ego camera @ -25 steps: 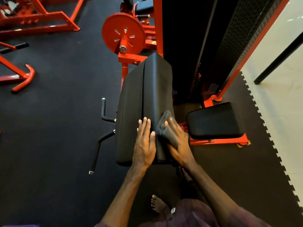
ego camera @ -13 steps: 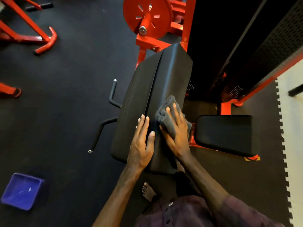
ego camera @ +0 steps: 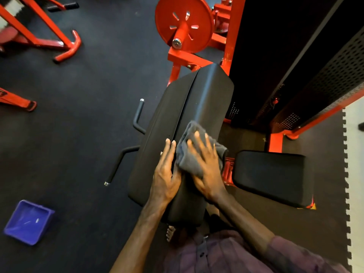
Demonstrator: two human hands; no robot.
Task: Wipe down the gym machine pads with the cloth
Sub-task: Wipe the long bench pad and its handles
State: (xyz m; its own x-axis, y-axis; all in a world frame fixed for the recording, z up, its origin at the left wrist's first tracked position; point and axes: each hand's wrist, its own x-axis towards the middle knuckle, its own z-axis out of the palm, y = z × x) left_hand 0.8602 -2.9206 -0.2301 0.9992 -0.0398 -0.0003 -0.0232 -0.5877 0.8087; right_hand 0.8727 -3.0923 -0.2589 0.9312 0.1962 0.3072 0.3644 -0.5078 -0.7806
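Observation:
A long black back pad (ego camera: 199, 99) of a red gym machine runs away from me, split by a lengthwise seam. A grey cloth (ego camera: 189, 154) lies bunched on the pad's right half. My right hand (ego camera: 206, 166) presses flat on the cloth with fingers spread and straight. My left hand (ego camera: 165, 174) rests flat on the pad beside the seam, touching the cloth's left edge. A smaller black seat pad (ego camera: 271, 176) sits lower to the right.
A red weight plate (ego camera: 183, 22) and red frame stand beyond the pad. Black handles (ego camera: 137, 117) stick out on the pad's left. A blue tray (ego camera: 27, 221) lies on the dark floor at lower left. The weight-stack housing (ego camera: 295, 62) rises at right. My bare foot (ego camera: 170, 233) shows below the pad.
My right hand has slid the cloth farther up the pad's right half. My left hand stays flat by the seam. The view has tilted down, bringing the blue tray into sight.

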